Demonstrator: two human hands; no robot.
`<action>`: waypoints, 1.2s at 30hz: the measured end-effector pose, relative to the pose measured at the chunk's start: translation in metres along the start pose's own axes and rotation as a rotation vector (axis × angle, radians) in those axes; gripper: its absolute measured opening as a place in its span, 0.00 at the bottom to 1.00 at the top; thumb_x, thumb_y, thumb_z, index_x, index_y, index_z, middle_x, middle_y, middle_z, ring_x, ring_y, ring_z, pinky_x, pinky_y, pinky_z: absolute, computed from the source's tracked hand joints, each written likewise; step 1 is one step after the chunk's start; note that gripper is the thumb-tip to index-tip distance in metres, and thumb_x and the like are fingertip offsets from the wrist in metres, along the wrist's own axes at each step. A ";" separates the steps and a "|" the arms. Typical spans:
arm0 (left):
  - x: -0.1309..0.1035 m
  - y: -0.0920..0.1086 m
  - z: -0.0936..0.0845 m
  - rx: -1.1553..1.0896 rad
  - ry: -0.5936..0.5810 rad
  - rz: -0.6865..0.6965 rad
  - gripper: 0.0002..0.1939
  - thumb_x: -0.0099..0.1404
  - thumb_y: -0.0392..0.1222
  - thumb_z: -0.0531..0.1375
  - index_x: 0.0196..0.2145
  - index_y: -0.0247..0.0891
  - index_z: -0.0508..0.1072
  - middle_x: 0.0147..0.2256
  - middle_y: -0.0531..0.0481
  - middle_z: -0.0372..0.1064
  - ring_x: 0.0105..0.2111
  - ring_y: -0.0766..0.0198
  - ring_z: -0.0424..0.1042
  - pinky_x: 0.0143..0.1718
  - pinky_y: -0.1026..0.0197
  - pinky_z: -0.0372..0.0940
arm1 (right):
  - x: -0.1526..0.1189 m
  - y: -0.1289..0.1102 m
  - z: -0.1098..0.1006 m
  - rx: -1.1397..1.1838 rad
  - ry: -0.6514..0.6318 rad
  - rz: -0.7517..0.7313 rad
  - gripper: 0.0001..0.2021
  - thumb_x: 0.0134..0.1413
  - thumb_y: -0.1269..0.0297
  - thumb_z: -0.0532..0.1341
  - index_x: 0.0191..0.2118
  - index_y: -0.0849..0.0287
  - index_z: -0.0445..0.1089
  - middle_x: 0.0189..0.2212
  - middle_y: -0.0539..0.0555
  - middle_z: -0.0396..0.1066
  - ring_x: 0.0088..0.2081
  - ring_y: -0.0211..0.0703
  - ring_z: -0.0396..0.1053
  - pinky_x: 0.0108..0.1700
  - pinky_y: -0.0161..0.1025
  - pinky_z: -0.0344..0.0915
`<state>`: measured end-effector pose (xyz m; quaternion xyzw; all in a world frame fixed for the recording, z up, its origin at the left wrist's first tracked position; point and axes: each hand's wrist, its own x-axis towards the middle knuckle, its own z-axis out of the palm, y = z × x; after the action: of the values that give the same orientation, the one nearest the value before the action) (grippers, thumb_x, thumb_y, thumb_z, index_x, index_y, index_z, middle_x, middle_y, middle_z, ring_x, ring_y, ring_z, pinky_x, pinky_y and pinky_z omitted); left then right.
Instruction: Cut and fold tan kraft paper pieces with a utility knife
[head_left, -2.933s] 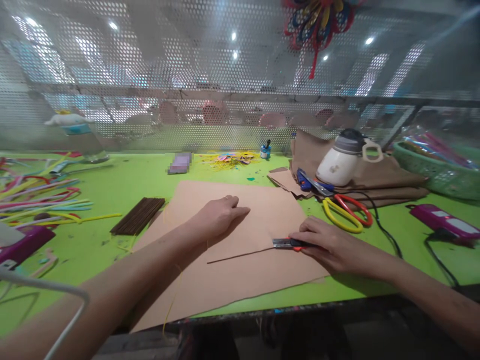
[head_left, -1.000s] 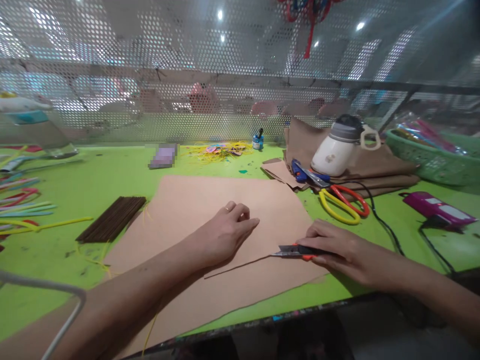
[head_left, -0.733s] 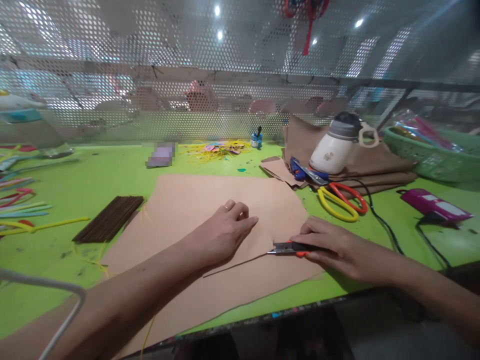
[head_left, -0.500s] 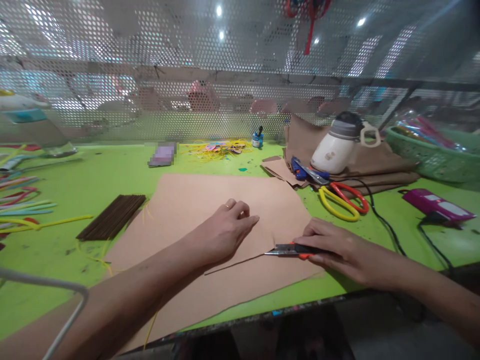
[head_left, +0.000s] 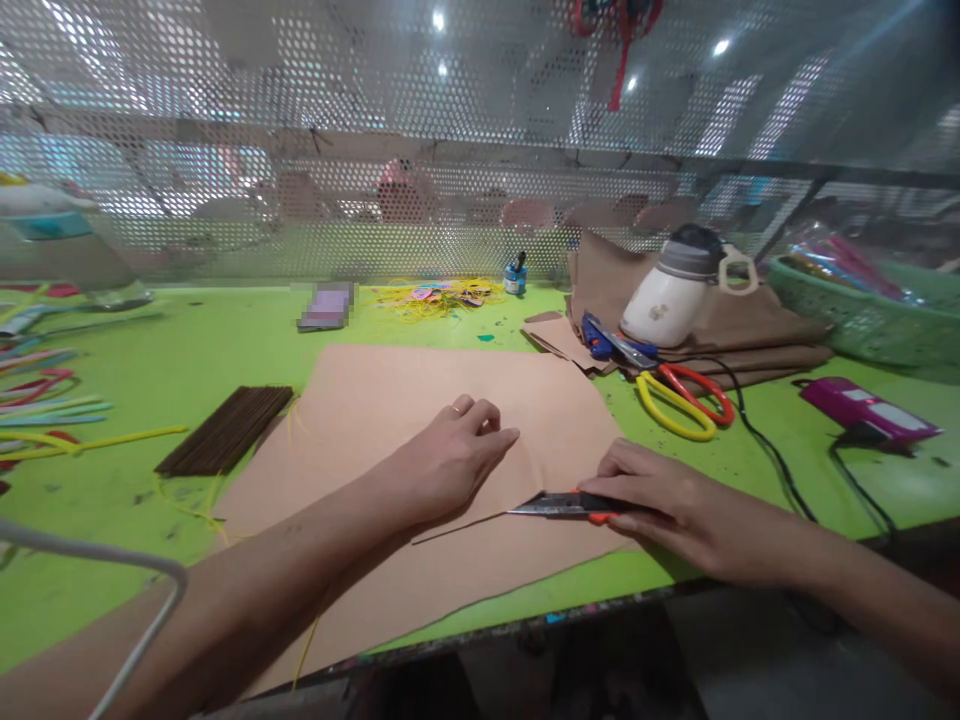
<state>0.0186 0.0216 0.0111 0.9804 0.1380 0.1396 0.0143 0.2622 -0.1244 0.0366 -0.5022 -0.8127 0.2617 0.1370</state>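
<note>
A sheet of brown paper [head_left: 375, 400] lies on the green table. My left hand [head_left: 461, 455] rests over its middle, fingers curled with thumb and fingertips together; anything between them is too small to make out. Closed around small thread snips [head_left: 559, 504] with orange and black handles is my right hand [head_left: 660, 500], at the sheet's right side. The snips' blades point left and meet the right end of a thin dark stick [head_left: 461, 527], which lies on the paper below my left hand.
At the left is a bundle of dark brown sticks [head_left: 227, 430]. Scissors [head_left: 675, 400], a white bottle [head_left: 667, 295] on folded brown paper [head_left: 757, 320], a purple device [head_left: 866, 410] and a green basket [head_left: 862, 320] stand or lie at the right. Yellow scraps [head_left: 442, 297] lie farther back.
The snips in my right hand have moved slightly left along the thin stick, and less of the stick shows. My left hand has hardly moved.
</note>
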 end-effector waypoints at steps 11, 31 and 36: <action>-0.001 -0.003 0.004 0.001 0.019 0.020 0.18 0.74 0.40 0.46 0.50 0.37 0.72 0.43 0.40 0.65 0.40 0.55 0.60 0.42 0.52 0.61 | 0.016 -0.012 0.005 0.008 -0.007 -0.039 0.12 0.68 0.61 0.51 0.48 0.56 0.70 0.40 0.57 0.64 0.40 0.44 0.65 0.44 0.41 0.64; -0.001 -0.002 0.004 -0.011 0.006 0.017 0.18 0.74 0.40 0.46 0.49 0.36 0.73 0.43 0.40 0.64 0.42 0.55 0.60 0.45 0.52 0.60 | 0.029 -0.035 0.021 -0.009 -0.033 -0.054 0.10 0.68 0.64 0.51 0.46 0.57 0.68 0.40 0.56 0.63 0.42 0.45 0.62 0.43 0.42 0.62; -0.001 -0.003 0.005 -0.029 0.006 0.016 0.17 0.74 0.41 0.46 0.49 0.37 0.73 0.42 0.40 0.64 0.42 0.54 0.61 0.44 0.53 0.60 | 0.033 -0.039 0.023 -0.004 -0.037 -0.050 0.10 0.68 0.66 0.50 0.47 0.58 0.67 0.41 0.57 0.63 0.43 0.46 0.61 0.44 0.43 0.62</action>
<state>0.0185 0.0242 0.0056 0.9808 0.1282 0.1448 0.0268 0.2074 -0.1159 0.0384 -0.4770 -0.8280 0.2659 0.1275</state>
